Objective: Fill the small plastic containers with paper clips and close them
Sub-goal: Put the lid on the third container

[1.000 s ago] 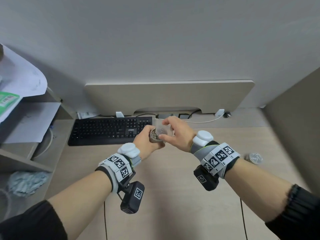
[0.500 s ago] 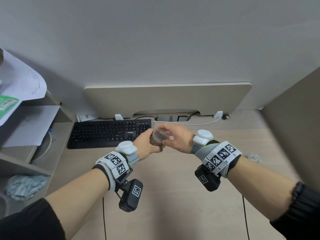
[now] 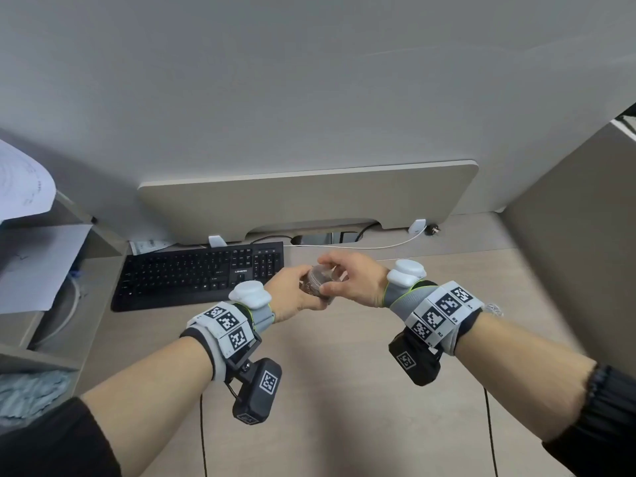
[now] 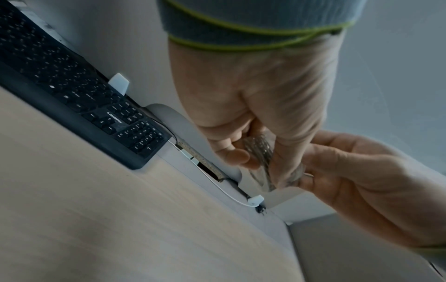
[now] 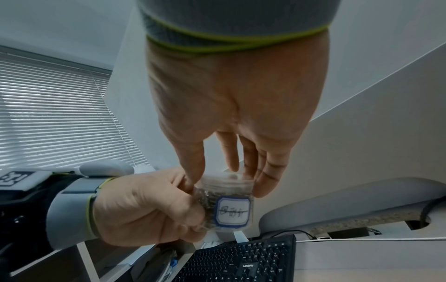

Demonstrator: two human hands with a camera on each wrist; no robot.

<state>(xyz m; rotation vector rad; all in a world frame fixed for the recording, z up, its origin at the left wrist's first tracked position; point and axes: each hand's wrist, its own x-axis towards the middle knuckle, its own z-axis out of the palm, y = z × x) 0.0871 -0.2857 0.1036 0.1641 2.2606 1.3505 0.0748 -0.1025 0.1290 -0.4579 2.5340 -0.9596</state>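
Both hands meet above the desk in front of the keyboard, and from my remote station I see them sharing one small clear plastic container. My left hand wraps its curled fingers and thumb around the body of the container, holding it off the surface, tilted toward the right hand in the head view. My right hand comes over the top, its thumb on one side of the clear lid and its fingers on the other, pinching the lid's edge where it sits on the container's mouth. Whether the lid is fully seated I cannot tell.

Through the clear wall in the right wrist view, I can make out a dark, silvery mass of paper clips filling most of the container. A white label with a blue border faces that camera, with handwriting on it that is struck through by a line. In the left wrist view the container shows only as a blurred glint between the fingers of the two hands.

At the right edge of the desk, just behind my right forearm in the head view, a second small clear container sits well apart from the hands. A white cable runs along the back of the desk beneath the beige partition panel. To the left, a shelf unit holds sheets of paper.
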